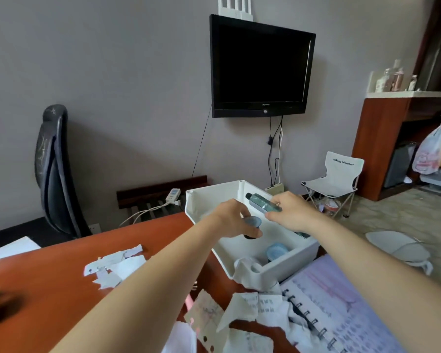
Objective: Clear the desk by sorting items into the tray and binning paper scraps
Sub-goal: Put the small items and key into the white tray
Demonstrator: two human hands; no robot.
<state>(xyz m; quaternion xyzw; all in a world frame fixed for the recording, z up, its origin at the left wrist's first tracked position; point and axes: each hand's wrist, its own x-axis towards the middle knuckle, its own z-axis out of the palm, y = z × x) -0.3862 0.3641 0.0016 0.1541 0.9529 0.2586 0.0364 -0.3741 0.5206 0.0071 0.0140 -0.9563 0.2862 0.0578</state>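
Desk (49, 289): red-brown top, lying beneath and nearer than both grips, with litter on it.

Tray (214, 197): white, open-topped, at the desk's far edge, directly under both hands. A second blue-lidded jar (276, 250) sits inside, nearer than the grips.

Notebook (341, 301): spiral-bound, open, below the right forearm, just beside the tray's near corner.

Paper scraps (115, 266): torn white pieces in two heaps, one under the left forearm, one nearer, against the notebook; none picked up yet.

Bottle (261, 203): teal body, dark cap, tilted, its lower end pinched between thumb and fingers of the right hand (290, 212), above the tray's far half.

Jar (252, 225): blue lid, dark body, gripped by the curled fingers of the left hand (231, 220), inside the tray's outline; whether it touches the floor cannot be told.

Step, as judged: sorting items into the tray, both arms extended forward, wrists turned inward. The next move calls for lowering each piece clear of the other jar, then loosening both grips. Scraps remain for binning.
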